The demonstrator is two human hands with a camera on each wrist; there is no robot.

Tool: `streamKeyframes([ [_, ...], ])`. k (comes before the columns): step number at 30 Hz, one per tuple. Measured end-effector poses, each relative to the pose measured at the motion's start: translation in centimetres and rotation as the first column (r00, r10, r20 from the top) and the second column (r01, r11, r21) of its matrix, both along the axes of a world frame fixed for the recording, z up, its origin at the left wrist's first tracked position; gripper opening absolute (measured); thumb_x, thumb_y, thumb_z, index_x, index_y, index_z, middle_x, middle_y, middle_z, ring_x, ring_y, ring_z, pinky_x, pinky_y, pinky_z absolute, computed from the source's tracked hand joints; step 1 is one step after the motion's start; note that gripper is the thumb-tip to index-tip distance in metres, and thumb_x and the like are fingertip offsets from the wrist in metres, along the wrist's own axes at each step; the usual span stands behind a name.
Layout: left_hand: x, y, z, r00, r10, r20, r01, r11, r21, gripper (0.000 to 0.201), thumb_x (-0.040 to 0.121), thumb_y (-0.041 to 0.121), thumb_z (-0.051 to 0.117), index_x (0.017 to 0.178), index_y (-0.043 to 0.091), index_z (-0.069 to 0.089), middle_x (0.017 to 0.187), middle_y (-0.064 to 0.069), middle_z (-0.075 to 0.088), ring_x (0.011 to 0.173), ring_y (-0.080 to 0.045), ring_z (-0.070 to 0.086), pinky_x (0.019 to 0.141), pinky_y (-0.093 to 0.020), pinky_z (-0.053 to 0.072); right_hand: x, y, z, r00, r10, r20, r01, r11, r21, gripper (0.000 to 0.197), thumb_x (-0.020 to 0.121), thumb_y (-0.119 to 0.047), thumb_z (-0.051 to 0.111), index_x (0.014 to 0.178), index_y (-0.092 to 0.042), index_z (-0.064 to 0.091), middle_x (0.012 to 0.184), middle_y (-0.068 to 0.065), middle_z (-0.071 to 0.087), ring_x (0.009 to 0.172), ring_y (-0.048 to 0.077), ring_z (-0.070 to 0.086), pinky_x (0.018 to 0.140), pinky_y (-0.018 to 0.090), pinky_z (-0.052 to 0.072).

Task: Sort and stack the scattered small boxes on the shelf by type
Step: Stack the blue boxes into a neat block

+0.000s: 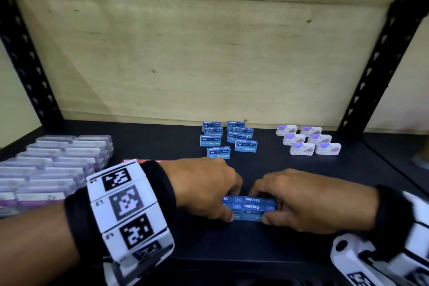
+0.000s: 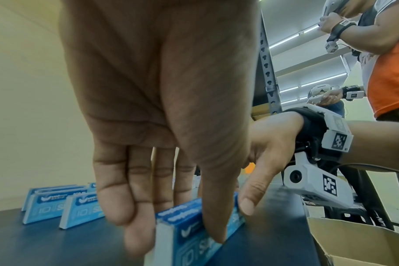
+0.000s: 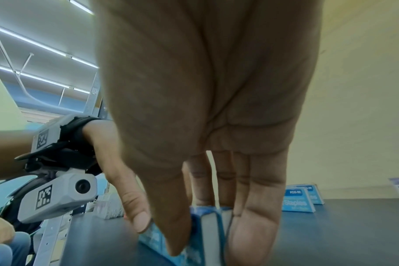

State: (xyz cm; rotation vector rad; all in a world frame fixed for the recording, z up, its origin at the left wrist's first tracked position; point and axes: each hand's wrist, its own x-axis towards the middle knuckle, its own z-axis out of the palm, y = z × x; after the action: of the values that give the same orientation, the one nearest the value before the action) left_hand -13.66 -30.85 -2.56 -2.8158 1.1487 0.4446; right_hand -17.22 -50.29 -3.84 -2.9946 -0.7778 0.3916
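Blue staple boxes [image 1: 249,207], small cartons marked "Staples": one cluster of several, pressed together side by side, sits at the front centre of the black shelf [image 1: 301,169], clamped between both hands. Left hand [image 1: 206,189]: thumb on the near face, fingers curled over the far side at the cluster's left end, so its grip is closed on the boxes. Right hand [image 1: 308,199]: the same pinch at the right end, thumb near, fingers behind. The opposed hold from both ends likely serves to square the loose cartons into one block so they can be shifted together without spilling. Further blue staple boxes [image 1: 228,139], same type: standing in two loose rows toward the back, centre, well apart from the held cluster; probably the destination group. White and purple boxes [image 1: 308,139]: six showing, in two neat rows at the back right, apart from the blue ones and seemingly sorted already. Clear-lidded purple packs [image 1: 53,169]: a dense block on the left side of the shelf. Red item [image 1: 137,160]: a sliver shows behind the left wrist, type not readable. Cardboard carton [image 2: 358,239]: open, off the shelf edge, contents not visible. Judged status: blue type part-gathered, stacking not yet finished.
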Motion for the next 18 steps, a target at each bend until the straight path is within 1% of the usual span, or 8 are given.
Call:
streamKeyframes([
  [1,0.1,0.1,0.1,1.000,0.006,-0.016,-0.006,1.000,-0.007,0.033,0.084,0.054,0.066,0.107,0.033,0.059,0.093,0.014,0.060,0.080,-0.009,0.057,0.073,-0.031,0.052,0.0,-0.1,0.2,1.000,-0.003,-0.024,0.003,1.000,0.013,0.035,0.088,-0.052,0.060,0.119,-0.040,0.052,0.100,-0.018,0.056,0.088,0.003,0.057,0.084,0.031,0.052],
  [3,0.5,0.3,0.4,0.997,0.028,-0.066,-0.029,0.999,-0.018,0.039,0.081,0.060,0.066,0.111,0.035,0.059,0.095,0.017,0.064,0.079,-0.003,0.058,0.074,-0.027,0.052,0.3,-0.3,0.9,0.995,-0.028,-0.094,0.032,0.998,0.049,0.042,0.085,-0.060,0.061,0.122,-0.042,0.051,0.100,-0.018,0.062,0.085,0.001,0.062,0.082,0.029,0.053],
  [6,1.5,0.8,1.5,0.991,0.077,-0.106,-0.081,0.996,-0.032,0.046,0.080,0.066,0.062,0.115,0.035,0.059,0.100,0.020,0.065,0.082,0.003,0.059,0.067,-0.018,0.048,1.5,-0.9,2.2,0.987,-0.072,-0.143,0.090,0.988,0.123,0.046,0.083,-0.067,0.058,0.123,-0.046,0.052,0.106,-0.023,0.065,0.089,-0.005,0.064,0.085,0.022,0.053],
  [7,2.0,0.9,1.9,0.991,0.091,-0.100,-0.095,0.995,-0.041,0.046,0.081,0.066,0.061,0.114,0.035,0.059,0.100,0.019,0.065,0.082,0.002,0.059,0.069,-0.019,0.048,2.2,-1.2,2.5,0.987,-0.089,-0.135,0.108,0.984,0.141,0.045,0.083,-0.067,0.058,0.123,-0.046,0.054,0.106,-0.025,0.065,0.091,-0.006,0.063,0.086,0.020,0.051],
  [10,3.6,0.9,2.5,0.994,0.113,-0.002,-0.113,0.993,-0.036,0.042,0.085,0.063,0.058,0.114,0.032,0.060,0.104,0.016,0.064,0.092,-0.007,0.060,0.084,-0.028,0.050,5.1,-1.8,2.9,0.989,-0.135,-0.061,0.142,0.983,0.118,0.042,0.085,-0.063,0.058,0.121,-0.042,0.057,0.103,-0.027,0.065,0.091,-0.008,0.061,0.086,0.017,0.048],
  [13,6.0,0.5,2.5,0.986,0.127,0.110,-0.127,0.992,-0.006,0.040,0.089,0.057,0.058,0.116,0.027,0.060,0.107,0.009,0.064,0.095,-0.014,0.059,0.085,-0.031,0.049,8.3,-2.0,2.7,0.985,-0.168,0.042,0.167,0.986,0.028,0.042,0.089,-0.053,0.062,0.125,-0.033,0.060,0.107,-0.020,0.066,0.091,0.000,0.061,0.086,0.020,0.047],
  [15,7.6,0.1,2.2,0.979,0.132,0.158,-0.138,0.990,0.031,0.039,0.088,0.054,0.060,0.115,0.025,0.060,0.105,0.007,0.063,0.094,-0.017,0.058,0.083,-0.032,0.049,10.1,-2.0,2.6,0.977,-0.191,0.098,0.195,0.980,-0.040,0.042,0.090,-0.048,0.063,0.127,-0.029,0.059,0.114,-0.012,0.067,0.099,0.009,0.062,0.089,0.026,0.048],
  [18,9.4,-0.5,1.8,0.970,0.138,0.202,-0.163,0.980,0.113,0.042,0.088,0.053,0.062,0.116,0.021,0.061,0.108,0.002,0.063,0.097,-0.021,0.060,0.085,-0.034,0.051,12.3,-2.1,2.3,0.960,-0.237,0.147,0.256,0.958,-0.131,0.043,0.091,-0.043,0.065,0.129,-0.026,0.056,0.122,-0.003,0.063,0.108,0.019,0.060,0.093,0.033,0.048],
])
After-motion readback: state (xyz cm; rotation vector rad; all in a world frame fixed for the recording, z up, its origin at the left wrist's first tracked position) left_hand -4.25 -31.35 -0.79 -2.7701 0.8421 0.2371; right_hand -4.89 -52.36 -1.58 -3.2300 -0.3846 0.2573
